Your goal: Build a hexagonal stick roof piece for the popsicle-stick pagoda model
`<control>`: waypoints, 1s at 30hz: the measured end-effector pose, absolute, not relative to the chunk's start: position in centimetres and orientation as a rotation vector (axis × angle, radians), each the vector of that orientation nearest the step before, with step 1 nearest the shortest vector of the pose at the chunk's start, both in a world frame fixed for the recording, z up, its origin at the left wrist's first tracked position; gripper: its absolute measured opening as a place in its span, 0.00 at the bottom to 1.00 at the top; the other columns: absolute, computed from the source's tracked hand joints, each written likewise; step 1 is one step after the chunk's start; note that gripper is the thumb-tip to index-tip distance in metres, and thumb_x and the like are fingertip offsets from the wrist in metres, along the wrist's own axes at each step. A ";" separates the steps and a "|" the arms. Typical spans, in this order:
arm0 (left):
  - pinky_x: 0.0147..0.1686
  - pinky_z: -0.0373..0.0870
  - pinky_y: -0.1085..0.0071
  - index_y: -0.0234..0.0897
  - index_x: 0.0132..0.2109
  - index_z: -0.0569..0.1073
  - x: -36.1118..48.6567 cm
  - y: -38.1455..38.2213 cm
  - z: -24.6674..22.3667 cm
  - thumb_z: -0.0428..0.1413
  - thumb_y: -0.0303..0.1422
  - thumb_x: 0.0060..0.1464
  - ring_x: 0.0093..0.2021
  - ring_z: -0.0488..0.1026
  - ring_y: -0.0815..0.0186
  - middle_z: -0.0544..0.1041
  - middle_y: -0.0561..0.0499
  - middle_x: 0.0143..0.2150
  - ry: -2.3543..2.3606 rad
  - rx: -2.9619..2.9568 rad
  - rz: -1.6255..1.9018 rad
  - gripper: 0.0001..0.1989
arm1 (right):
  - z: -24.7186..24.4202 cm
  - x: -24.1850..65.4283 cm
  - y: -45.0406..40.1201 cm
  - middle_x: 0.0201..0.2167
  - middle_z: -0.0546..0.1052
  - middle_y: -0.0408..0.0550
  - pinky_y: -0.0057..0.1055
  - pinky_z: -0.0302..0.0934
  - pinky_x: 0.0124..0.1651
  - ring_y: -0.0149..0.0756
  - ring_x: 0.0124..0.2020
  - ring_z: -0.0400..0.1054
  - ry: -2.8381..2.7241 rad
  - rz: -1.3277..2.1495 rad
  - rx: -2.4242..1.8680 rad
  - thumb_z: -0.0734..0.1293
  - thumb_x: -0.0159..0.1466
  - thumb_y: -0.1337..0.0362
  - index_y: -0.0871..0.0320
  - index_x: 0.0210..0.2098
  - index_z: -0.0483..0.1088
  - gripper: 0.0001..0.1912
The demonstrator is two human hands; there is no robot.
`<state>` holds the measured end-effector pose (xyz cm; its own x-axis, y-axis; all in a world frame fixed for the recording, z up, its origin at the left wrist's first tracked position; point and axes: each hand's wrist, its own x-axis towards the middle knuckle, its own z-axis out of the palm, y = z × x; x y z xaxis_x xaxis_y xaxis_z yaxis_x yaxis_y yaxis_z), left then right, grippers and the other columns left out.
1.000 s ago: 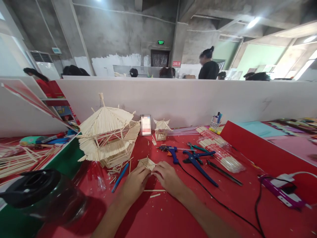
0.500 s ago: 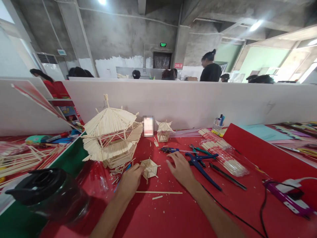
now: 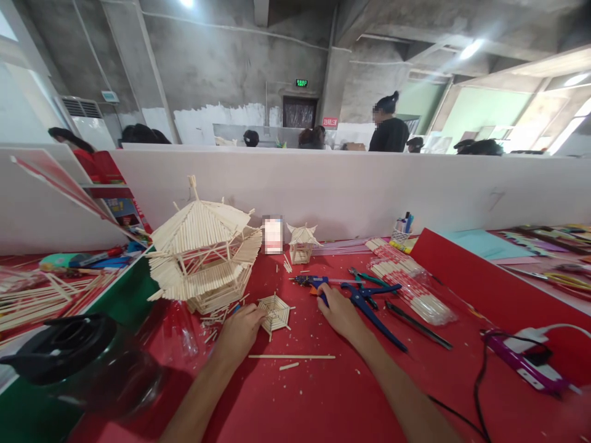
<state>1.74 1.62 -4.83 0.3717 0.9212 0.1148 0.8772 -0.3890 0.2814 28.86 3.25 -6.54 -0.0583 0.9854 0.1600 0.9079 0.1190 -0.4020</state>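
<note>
My right hand (image 3: 340,312) is closed round the handle of a blue glue gun (image 3: 305,280) with an orange trigger. The gun lies on the red tabletop, its nozzle pointing left. My left hand (image 3: 242,326) pinches the left edge of a small hexagonal stick frame (image 3: 276,315), built like a web of thin wooden sticks and lying flat. Below the frame is a long loose stick (image 3: 292,357), with a short stick piece (image 3: 289,366) under it. Blue-handled cutters (image 3: 376,314) lie just right of my right hand.
A large stick pavilion (image 3: 205,252) stands at left, a small one (image 3: 302,244) further back. Bagged sticks (image 3: 413,286), a black pen-like tool (image 3: 418,324) and a purple power strip (image 3: 524,363) lie right. A dark jug (image 3: 87,363) stands front left. A white partition (image 3: 346,191) closes the back.
My right hand has reached down to the glue gun, and its fingers have closed on the handle. The left hand stays at the hexagonal frame. The whole view has shifted slightly.
</note>
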 end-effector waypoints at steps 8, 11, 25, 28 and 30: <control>0.37 0.64 0.72 0.42 0.46 0.77 1.3 1.9 -5.4 0.47 0.31 0.66 0.41 0.76 0.64 0.77 0.50 0.41 1.634 2.436 0.400 0.13 | -7.1 28.3 4.0 0.38 0.70 0.47 0.37 0.63 0.43 0.40 0.38 0.68 -1.507 0.530 -1.346 0.61 0.63 0.58 0.54 0.42 0.58 0.11; 0.37 0.64 0.72 0.42 0.46 0.77 1.4 1.7 -5.2 0.48 0.30 0.65 0.41 0.76 0.63 0.77 0.50 0.41 1.653 2.424 0.406 0.12 | -6.8 28.0 4.0 0.32 0.68 0.41 0.32 0.64 0.35 0.34 0.30 0.66 -1.240 0.848 -1.115 0.66 0.59 0.54 0.53 0.40 0.57 0.16; 0.39 0.67 0.71 0.41 0.44 0.79 1.9 1.7 -5.3 0.50 0.28 0.64 0.43 0.77 0.62 0.78 0.49 0.41 1.666 2.358 0.484 0.12 | -5.3 27.1 1.9 0.31 0.76 0.43 0.24 0.63 0.30 0.30 0.30 0.70 -0.863 1.560 -0.769 0.79 0.49 0.57 0.57 0.39 0.73 0.22; 0.39 0.67 0.71 0.41 0.44 0.78 2.1 1.8 -5.4 0.50 0.28 0.63 0.43 0.77 0.62 0.78 0.49 0.42 1.702 2.356 0.464 0.12 | -5.6 27.1 1.9 0.35 0.78 0.45 0.23 0.62 0.29 0.31 0.32 0.71 -0.820 1.609 -0.746 0.80 0.48 0.58 0.56 0.40 0.72 0.23; 0.39 0.67 0.71 0.41 0.45 0.78 2.3 1.8 -5.5 0.50 0.28 0.63 0.44 0.77 0.62 0.78 0.48 0.42 1.728 2.347 0.456 0.12 | -5.8 27.1 2.0 0.33 0.78 0.44 0.25 0.62 0.30 0.33 0.33 0.72 -0.796 1.594 -0.750 0.81 0.46 0.60 0.55 0.39 0.71 0.24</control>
